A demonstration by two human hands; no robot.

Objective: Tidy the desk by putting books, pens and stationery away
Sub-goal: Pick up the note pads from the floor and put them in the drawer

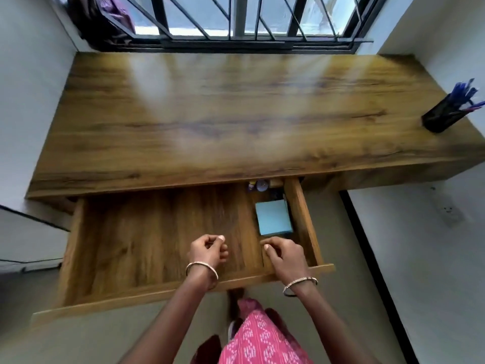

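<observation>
The wooden desk's drawer (131,245) is pulled out wide toward me. In its narrow right compartment lies a light blue pad of sticky notes (273,217), with a pen beside it and small stationery items (258,185) at the back under the desktop. My left hand (207,252) hovers over the drawer's wide compartment with its fingers curled and nothing in them. My right hand (284,254) sits just in front of the blue pad, over the divider, fingers curled too and holding nothing that I can see. A black pen holder (443,116) full of blue pens stands on the desktop's far right.
The wooden desktop (223,114) runs under a barred window (236,19). White walls close in on the left and right. A dark cloth (105,17) hangs at the window's left. A wall socket (450,211) is low on the right wall.
</observation>
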